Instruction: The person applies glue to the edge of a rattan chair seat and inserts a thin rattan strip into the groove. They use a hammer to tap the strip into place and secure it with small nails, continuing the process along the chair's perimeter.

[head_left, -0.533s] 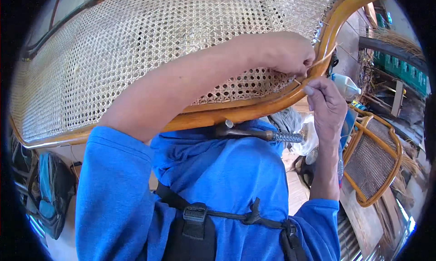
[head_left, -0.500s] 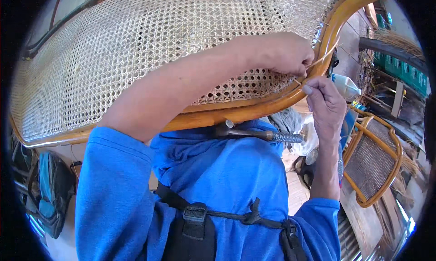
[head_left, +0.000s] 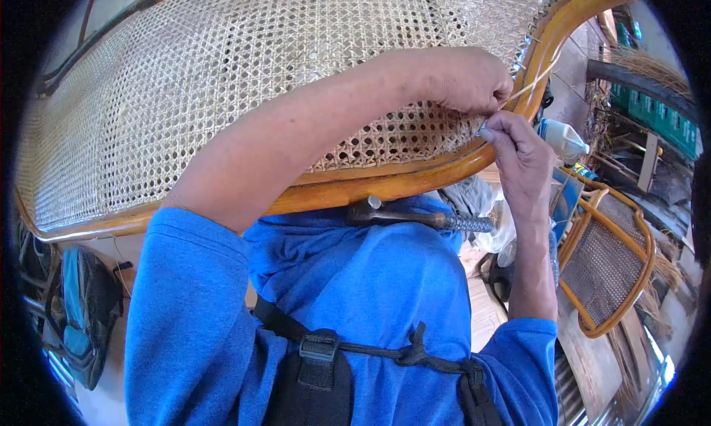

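Pale woven cane webbing [head_left: 296,48] fills a glossy orange-brown curved frame [head_left: 400,180] in front of the person. The left hand [head_left: 478,81] reaches across it, fingers curled at the frame's right-hand bend, beside a thin light strand [head_left: 529,87]; whether they grip it cannot be told from this angle. Just below, the right hand [head_left: 522,155] has thumb and forefinger pinched narrow over the frame. A hammer [head_left: 407,217] rests on the blue-clothed lap.

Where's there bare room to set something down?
The woven panel lies bare left of the left forearm, bordered below by the wooden frame. Crowded: the frame's right bend, with left hand, right hand and a cane strand, a bottle beyond; also the near edge, beside the hammer.
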Action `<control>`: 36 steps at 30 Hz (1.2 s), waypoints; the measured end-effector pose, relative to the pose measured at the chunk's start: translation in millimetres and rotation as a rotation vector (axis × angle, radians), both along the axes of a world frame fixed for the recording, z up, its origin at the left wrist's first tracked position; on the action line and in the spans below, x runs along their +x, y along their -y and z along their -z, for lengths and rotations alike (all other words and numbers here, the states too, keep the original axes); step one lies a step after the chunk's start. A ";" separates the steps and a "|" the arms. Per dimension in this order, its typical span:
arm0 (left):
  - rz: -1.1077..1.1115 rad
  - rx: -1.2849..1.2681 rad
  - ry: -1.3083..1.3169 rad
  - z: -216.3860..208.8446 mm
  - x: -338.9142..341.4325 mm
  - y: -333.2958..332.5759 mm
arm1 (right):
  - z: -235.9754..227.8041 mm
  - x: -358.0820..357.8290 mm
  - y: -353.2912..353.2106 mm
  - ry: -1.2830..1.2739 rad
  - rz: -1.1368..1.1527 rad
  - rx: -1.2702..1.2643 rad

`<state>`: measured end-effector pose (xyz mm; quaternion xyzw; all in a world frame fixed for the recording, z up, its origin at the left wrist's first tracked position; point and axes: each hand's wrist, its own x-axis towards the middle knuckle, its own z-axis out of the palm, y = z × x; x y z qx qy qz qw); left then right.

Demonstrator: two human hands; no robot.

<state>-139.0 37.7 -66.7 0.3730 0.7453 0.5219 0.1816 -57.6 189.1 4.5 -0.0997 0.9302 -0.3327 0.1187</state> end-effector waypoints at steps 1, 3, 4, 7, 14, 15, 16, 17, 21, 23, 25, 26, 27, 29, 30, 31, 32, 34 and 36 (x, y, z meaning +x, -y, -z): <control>-0.001 0.005 -0.011 0.7 -0.4 -0.4 | 0.6 0.4 0.7 -0.011 0.002 0.011; 0.003 0.015 -0.021 1.4 -1.3 -0.6 | 1.3 1.4 3.0 -0.053 -0.013 0.030; 0.008 0.019 -0.019 1.5 -2.1 -0.4 | 1.2 1.9 4.7 -0.085 -0.029 0.038; 0.016 0.030 -0.020 0.5 -2.6 0.1 | 1.9 2.0 3.8 -0.087 -0.011 0.018; 0.021 0.042 -0.025 1.4 -2.9 0.8 | 5.1 2.9 1.7 -0.073 0.006 -0.018; 0.025 0.031 -0.026 1.5 -3.3 -0.1 | 5.4 3.0 0.5 -0.063 0.016 -0.031; 0.030 0.019 -0.027 1.6 -4.1 -0.9 | 5.9 2.6 -0.9 -0.053 0.025 -0.045; 0.034 0.008 -0.027 1.8 -4.7 -1.8 | 6.2 2.6 -1.8 -0.042 0.035 -0.059; 0.033 -0.005 0.039 -0.6 -3.0 -0.1 | 3.5 3.3 3.7 -0.064 0.029 -0.016; 0.017 0.004 0.036 0.4 -2.3 0.1 | 4.7 2.9 3.6 -0.079 -0.008 -0.016; 0.026 -0.010 0.038 -1.5 -3.2 -0.1 | 4.1 1.8 4.0 -0.096 -0.030 0.027; 0.030 -0.017 0.040 -2.5 -3.5 -0.4 | 3.5 1.2 4.1 -0.104 -0.040 0.050; 0.026 -0.015 0.037 -2.0 -3.5 0.0 | 3.2 0.1 4.5 -0.092 -0.045 0.047; 0.020 -0.012 0.030 -0.9 -3.6 0.7 | 2.4 -1.6 5.0 -0.069 -0.055 0.041; 0.026 0.003 0.049 0.6 -3.9 0.2 | 2.8 -0.8 4.7 -0.101 -0.077 0.061; 0.032 0.018 0.067 1.9 -4.1 -0.5 | 3.8 0.5 4.3 -0.133 -0.099 0.080; 0.037 0.032 0.085 3.4 -4.2 -1.0 | 4.6 1.5 3.9 -0.166 -0.121 0.098; 0.053 0.028 0.067 1.5 -4.9 0.4 | 3.8 1.3 3.0 -0.149 -0.125 0.104; 0.059 0.020 0.045 0.3 -5.2 1.4 | 5.4 0.5 -0.4 -0.117 -0.096 0.046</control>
